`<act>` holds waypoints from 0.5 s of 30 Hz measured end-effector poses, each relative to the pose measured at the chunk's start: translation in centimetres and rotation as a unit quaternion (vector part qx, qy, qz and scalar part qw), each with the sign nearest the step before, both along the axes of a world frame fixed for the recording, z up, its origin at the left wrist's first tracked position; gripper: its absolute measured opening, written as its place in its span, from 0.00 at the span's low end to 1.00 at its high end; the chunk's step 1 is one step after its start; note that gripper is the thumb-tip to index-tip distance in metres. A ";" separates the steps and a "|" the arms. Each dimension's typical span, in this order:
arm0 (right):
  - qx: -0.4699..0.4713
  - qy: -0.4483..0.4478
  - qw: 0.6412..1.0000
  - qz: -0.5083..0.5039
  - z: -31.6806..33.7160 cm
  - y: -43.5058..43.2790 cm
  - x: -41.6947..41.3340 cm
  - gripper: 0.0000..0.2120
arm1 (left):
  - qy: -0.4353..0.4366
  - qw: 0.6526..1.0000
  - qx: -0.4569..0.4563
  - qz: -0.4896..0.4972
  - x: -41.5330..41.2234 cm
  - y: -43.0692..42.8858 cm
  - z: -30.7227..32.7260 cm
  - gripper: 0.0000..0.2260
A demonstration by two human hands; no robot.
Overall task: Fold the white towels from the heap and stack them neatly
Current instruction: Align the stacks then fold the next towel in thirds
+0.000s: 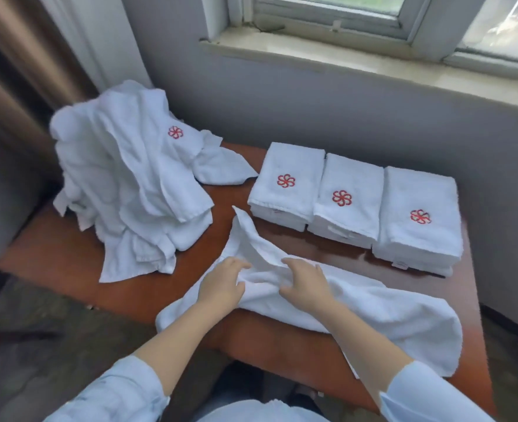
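Note:
A crumpled white towel [379, 312] lies across the near part of the brown table [69, 269], one end hanging over the front edge. My left hand [221, 284] and my right hand [306, 284] both rest on its bunched middle, fingers curled into the cloth. The heap of unfolded white towels [130, 190] with a red flower logo sits at the back left. Three stacks of folded towels stand in a row at the back right: left stack [288, 184], middle stack [346, 199], right stack [415, 217].
A grey wall and a window sill [312, 53] run behind the table. A curtain [23, 56] hangs at the far left. Bare tabletop shows between the heap and the stacks.

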State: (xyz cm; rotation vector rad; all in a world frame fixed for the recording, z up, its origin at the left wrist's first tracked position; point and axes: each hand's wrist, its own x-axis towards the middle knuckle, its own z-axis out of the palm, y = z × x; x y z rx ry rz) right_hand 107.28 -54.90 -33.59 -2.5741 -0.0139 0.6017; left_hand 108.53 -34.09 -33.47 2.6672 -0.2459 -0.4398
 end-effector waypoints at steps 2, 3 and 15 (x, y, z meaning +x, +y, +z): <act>-0.002 -0.002 1.000 0.005 -0.2 0.8 0.4 0.31 | 0.002 0.999 0.031 0.039 -0.3 1.5 -0.2 0.21; -0.005 -0.007 1.000 0.008 -0.3 1.1 0.7 0.31 | 0.004 0.998 0.043 0.053 -0.3 2.1 -0.2 0.21; -0.043 0.027 0.997 -0.065 -1.2 5.6 5.3 0.28 | 0.080 0.992 0.091 0.042 2.6 5.7 -2.5 0.14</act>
